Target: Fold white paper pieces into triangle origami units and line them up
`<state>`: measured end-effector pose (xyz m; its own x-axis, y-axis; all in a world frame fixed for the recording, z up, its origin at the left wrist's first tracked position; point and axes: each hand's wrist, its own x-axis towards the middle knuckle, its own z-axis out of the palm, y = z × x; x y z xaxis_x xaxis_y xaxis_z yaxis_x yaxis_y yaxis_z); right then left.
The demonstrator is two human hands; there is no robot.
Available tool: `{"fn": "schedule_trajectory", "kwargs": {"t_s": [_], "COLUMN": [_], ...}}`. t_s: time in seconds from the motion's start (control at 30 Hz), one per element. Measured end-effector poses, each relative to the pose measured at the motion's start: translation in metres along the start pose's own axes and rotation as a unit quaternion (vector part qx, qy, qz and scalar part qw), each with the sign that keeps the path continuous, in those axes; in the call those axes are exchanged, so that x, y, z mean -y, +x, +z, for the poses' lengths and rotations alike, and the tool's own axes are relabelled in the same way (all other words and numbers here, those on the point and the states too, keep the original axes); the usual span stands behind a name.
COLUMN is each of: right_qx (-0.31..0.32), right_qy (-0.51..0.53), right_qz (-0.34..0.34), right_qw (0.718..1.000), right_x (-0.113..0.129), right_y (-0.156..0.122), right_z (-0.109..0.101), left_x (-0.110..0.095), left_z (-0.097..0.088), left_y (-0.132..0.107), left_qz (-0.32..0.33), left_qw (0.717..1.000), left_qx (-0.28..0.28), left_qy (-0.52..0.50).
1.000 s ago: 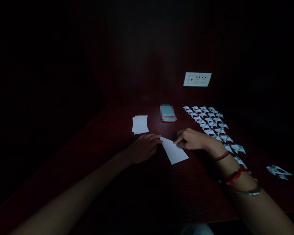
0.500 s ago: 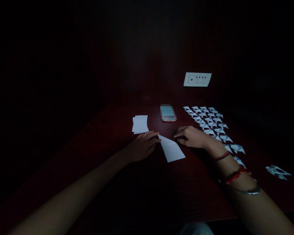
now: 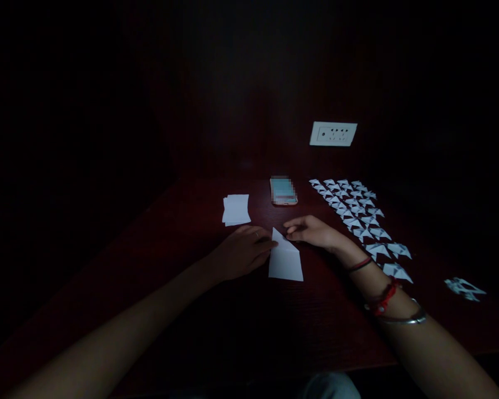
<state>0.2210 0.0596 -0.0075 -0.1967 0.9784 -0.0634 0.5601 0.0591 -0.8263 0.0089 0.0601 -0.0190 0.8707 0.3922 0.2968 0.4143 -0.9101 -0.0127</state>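
A small white paper sheet (image 3: 286, 261) lies on the dark red table (image 3: 249, 321) in front of me, its far end folded to a point. My left hand (image 3: 241, 250) rests on the table with fingers curled, its fingertips pressing the paper's left edge. My right hand (image 3: 311, 230) pinches the folded far corner of the same sheet. Red thread bands and a metal bangle circle my right wrist.
A short stack of white paper slips (image 3: 236, 209) lies behind my left hand. A phone (image 3: 283, 191) sits further back. Several folded white paper pieces (image 3: 357, 213) lie in rows to the right, and another (image 3: 463, 288) at far right. A wall socket plate (image 3: 333, 133) is behind.
The paper has turned from slanting to nearly straight toward me, and its far corner is now folded over. My right hand moved left onto that corner.
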Motion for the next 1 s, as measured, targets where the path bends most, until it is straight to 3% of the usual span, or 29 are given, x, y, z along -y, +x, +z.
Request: {"fn": "schedule_trajectory", "kwargs": {"t_s": [0.1,0.2,0.4,0.5,0.57,0.73,0.87,1.0], "right_qx": [0.004,0.014,0.006,0.03,0.046,0.01,-0.033,-0.018], "right_qy": [0.151,0.265,0.354,0.293,0.223,0.056,-0.113,-0.166], "right_qz": [0.072,0.108,0.129,0.098,0.03,-0.063,-0.145,-0.247], "right_qw": [0.986,0.958,0.926,0.951,0.973,0.996,0.982,0.955], "right_x": [0.007,0.01,0.008,0.006,0.003,-0.005,-0.007,-0.002], "right_y": [-0.003,-0.005,-0.005,-0.004,0.0,0.011,0.01,0.004], "right_z": [0.0,-0.004,-0.009,-0.005,-0.001,0.007,0.007,0.005], "left_x": [-0.008,-0.008,0.002,0.007,0.011,0.024,0.03,0.03], "left_z": [-0.002,0.0,0.005,0.008,0.01,0.012,0.01,0.006], "left_y": [-0.002,-0.004,-0.005,-0.006,-0.007,-0.011,-0.011,-0.01], "left_qz": [0.03,0.011,-0.001,0.011,0.025,0.036,0.033,0.014], "left_qw": [0.999,0.999,0.998,0.998,0.997,0.998,0.999,0.999], "left_qx": [0.019,0.031,0.03,0.027,0.024,0.009,-0.004,-0.006], "left_qy": [-0.014,-0.027,-0.056,-0.063,-0.066,-0.056,-0.038,-0.036]}}
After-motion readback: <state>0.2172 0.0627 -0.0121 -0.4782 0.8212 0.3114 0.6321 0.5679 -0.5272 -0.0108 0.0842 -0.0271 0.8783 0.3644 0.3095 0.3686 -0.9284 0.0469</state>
